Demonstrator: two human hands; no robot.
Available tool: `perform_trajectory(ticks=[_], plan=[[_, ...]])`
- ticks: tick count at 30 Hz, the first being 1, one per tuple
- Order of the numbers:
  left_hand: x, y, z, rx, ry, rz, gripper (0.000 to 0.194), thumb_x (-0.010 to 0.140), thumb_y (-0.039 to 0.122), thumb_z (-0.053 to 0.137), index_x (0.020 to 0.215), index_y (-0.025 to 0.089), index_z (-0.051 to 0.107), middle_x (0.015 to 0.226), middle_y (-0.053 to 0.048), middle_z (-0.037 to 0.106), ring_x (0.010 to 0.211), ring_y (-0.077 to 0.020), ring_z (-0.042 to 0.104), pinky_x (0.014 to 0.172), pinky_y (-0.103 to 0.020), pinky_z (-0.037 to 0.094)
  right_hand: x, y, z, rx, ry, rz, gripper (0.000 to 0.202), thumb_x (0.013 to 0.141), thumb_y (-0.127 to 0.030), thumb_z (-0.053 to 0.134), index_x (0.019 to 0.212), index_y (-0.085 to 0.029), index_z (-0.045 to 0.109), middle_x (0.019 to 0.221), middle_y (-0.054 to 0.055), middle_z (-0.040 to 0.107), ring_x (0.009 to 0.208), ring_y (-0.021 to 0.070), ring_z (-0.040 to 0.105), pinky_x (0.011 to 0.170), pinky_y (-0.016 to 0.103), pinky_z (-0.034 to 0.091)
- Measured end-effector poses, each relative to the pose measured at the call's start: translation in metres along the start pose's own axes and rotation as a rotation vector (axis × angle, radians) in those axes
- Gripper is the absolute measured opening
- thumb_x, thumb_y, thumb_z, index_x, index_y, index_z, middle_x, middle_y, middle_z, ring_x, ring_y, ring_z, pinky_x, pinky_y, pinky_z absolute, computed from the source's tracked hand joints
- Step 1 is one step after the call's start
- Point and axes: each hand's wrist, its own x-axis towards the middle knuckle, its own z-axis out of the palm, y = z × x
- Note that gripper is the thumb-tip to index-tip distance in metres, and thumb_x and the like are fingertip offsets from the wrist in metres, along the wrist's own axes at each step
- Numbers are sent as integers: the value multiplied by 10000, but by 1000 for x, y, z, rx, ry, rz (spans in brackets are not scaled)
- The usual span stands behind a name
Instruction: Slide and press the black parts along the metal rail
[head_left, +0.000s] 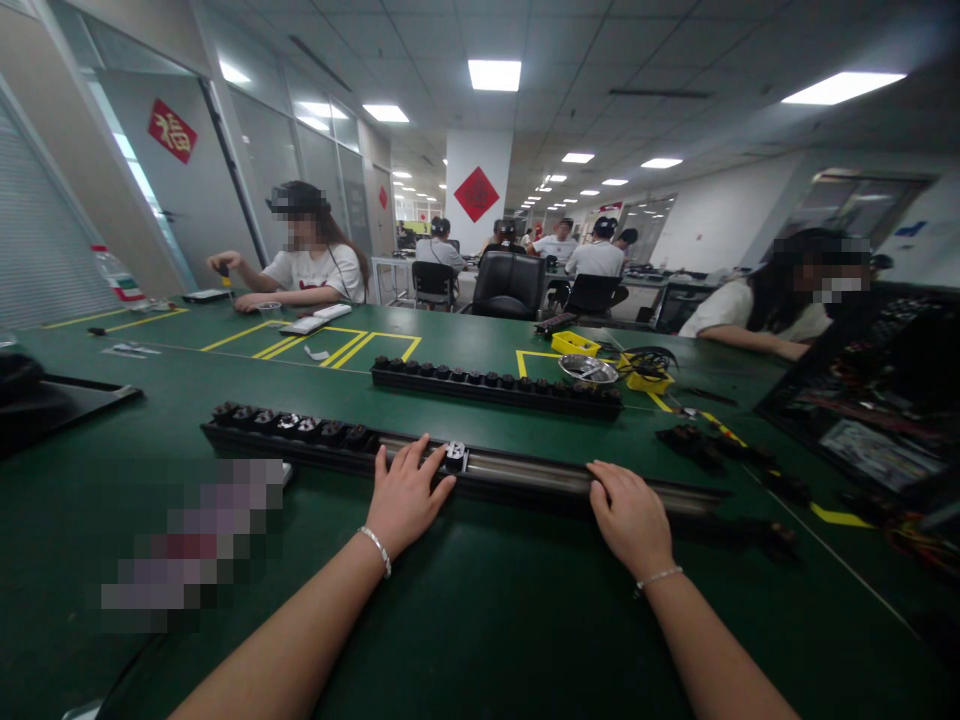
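Observation:
A long black power-strip rail [529, 468] lies across the green table in front of me. Several black socket modules [287, 422] sit in its left part, while the channel to the right shows bare metal. My left hand [409, 490] rests over the rail with its fingers spread, the fingertips beside a single module [455, 454] with a shiny top in the channel. Farther right, my right hand [632, 512] holds the rail, its fingers over the top and the thumb at the front edge. Its fingertips are partly hidden.
Behind lies a second strip [495, 388] filled with modules. A metal bowl [589, 369], yellow bins [574, 344] and cables stand back right. Loose black parts [690, 445] lie right, near an open black case [877, 400]. Co-workers sit at the table's far left and right.

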Motion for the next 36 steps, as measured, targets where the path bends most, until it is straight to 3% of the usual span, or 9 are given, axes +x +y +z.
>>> perform_trajectory(ticks=[18,36], plan=[[-2,-1,-2,-87,31,67,325,876,404,438,1148,285,570,1299,-46,552,1273,-255,400,1090,-611,116,-1,1,2,-2,17,-9,394,885,-291,342,1112,-157,634,1167,80,634,1116,224,533,942,401,409],[-1,5,-5,-98,49,134,323,878,390,445,1151,284,580,1031,-30,638,1078,-220,525,1111,-539,140,0,1,1,-5,-3,6,414,886,-301,322,1124,-154,627,1173,83,630,1124,227,529,942,411,412]])
